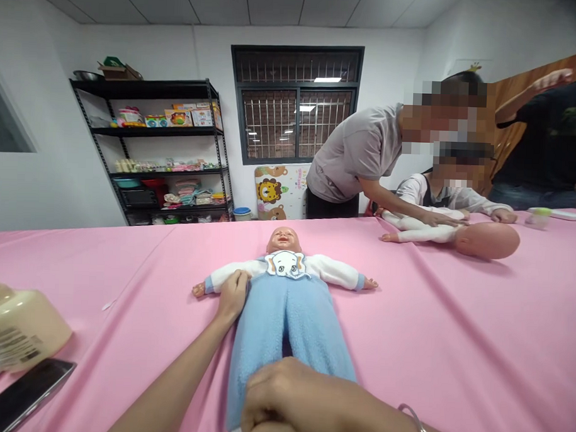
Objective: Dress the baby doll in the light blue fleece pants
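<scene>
A baby doll (283, 241) lies on its back, arms spread, its head away from me. It wears a white long-sleeved top and fluffy light-blue overalls (308, 317) with an elephant-face bib (286, 264). My left hand (233, 294) is closed at the left side of the doll's waist, under its sleeve, against the overalls' edge; its fingertips are mostly hidden. Nearer to me, my right hand (281, 398) is curled into a fist on the lower part of the left-hand trouser leg, closed on the blue cloth. The doll's feet are not visible.
A pink cloth (453, 348) covers the table. At left lie a cream bottle (24, 326) and a phone (24, 396). Across the table, a person in a grey shirt (361, 143) leans over a second doll (488, 240), another person sits beside it. Shelves (153, 132) stand behind.
</scene>
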The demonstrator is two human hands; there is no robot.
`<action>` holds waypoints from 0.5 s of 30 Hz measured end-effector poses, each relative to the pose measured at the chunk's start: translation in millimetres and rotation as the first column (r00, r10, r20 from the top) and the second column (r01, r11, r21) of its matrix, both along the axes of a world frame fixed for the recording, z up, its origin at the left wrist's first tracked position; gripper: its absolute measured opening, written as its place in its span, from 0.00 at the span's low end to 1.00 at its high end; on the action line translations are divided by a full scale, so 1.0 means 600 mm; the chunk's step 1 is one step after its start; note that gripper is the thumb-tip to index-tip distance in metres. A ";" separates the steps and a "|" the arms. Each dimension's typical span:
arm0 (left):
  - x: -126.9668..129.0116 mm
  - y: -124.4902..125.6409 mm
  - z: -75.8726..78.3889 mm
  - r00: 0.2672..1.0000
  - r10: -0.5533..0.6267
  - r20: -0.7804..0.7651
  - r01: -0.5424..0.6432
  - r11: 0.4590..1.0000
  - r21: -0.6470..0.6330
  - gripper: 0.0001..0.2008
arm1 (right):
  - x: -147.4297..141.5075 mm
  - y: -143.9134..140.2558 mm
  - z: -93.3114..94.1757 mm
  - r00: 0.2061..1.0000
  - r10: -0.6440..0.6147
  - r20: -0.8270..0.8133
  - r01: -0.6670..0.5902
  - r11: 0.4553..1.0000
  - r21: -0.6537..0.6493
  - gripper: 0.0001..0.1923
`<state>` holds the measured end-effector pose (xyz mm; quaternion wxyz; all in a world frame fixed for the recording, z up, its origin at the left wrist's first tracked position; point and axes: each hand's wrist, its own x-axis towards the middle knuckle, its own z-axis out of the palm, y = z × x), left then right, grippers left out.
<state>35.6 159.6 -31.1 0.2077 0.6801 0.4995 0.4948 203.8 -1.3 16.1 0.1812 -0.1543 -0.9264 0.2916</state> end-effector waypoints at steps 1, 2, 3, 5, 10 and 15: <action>0.002 -0.003 0.003 1.000 -0.014 0.007 0.014 1.000 -0.006 0.14 | 0.003 0.004 -0.002 0.999 0.033 -0.004 -0.033 0.997 -0.071 0.03; 0.004 -0.005 0.005 0.999 -0.032 0.006 0.032 0.999 -0.014 0.16 | 0.006 0.007 -0.005 0.998 0.067 -0.008 -0.067 0.988 -0.138 0.04; 0.007 -0.008 0.008 0.999 -0.051 0.001 0.051 0.999 -0.019 0.17 | 0.008 0.011 -0.008 0.995 0.096 -0.011 -0.096 0.975 -0.198 0.04; 0.012 -0.012 0.014 0.995 -0.100 -0.015 0.100 0.995 -0.022 0.19 | 0.011 0.017 -0.015 0.991 0.133 -0.021 -0.133 0.944 -0.301 0.06; 0.010 -0.013 0.029 0.979 -0.165 -0.122 0.163 0.986 -0.023 0.17 | 0.015 0.032 -0.016 0.996 -0.038 -0.080 0.003 0.914 -0.405 0.12; -0.012 -0.002 0.031 0.958 0.009 -0.288 -0.011 1.000 -0.005 0.15 | 0.033 0.054 -0.002 0.884 -0.457 0.093 0.457 0.889 0.024 0.11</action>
